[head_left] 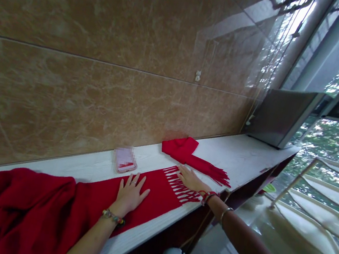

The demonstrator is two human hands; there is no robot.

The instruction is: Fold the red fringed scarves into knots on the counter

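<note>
A long red scarf (152,193) lies along the white counter, spread flat toward its fringed end and bunched in loose folds at the left. My left hand (131,194) rests on the flat part with its fingers spread. Over the fringe, my right hand (191,179) lies palm down, fingers stretched out toward the wall. Just behind it is a second red fabric piece (182,148), folded over, with a fringed end pointing right. A phone-sized pinkish item (125,159), partly blurred, sits beyond my left hand.
The white counter (226,151) runs along a brown tiled wall (96,102). A grey metal box-like appliance (282,117) stands at its far right end. On the floor to the right is a cream tiered rack (320,207), near a green basin (269,188).
</note>
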